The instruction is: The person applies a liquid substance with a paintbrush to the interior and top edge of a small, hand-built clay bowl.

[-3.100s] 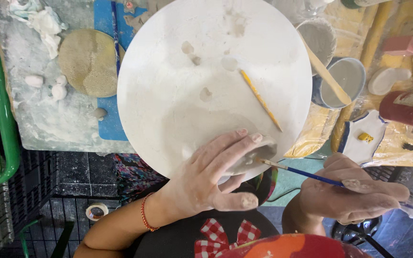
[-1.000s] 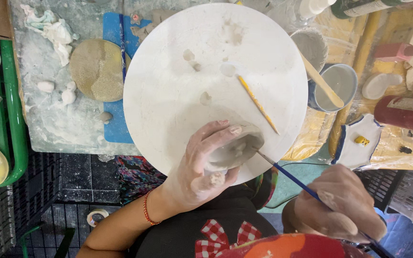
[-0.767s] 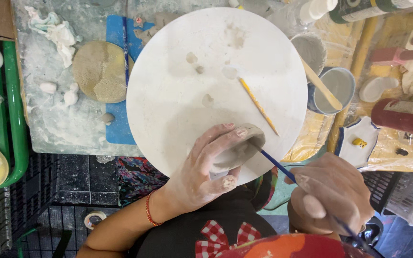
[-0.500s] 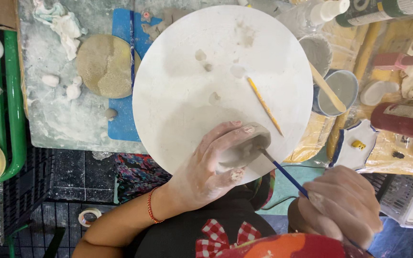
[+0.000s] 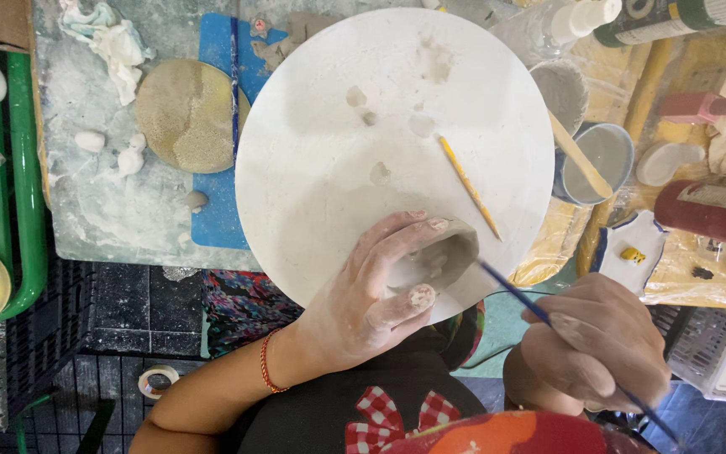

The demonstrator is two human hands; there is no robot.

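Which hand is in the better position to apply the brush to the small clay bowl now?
The right hand: it holds the blue brush, whose tip points at the rim of the clay bowl. The left hand is busy cupping the bowl on the round white board.

Brush [image 5: 548, 324] tip inside clay bowl [image 5: 443, 256], handle end beyond bottom edge.
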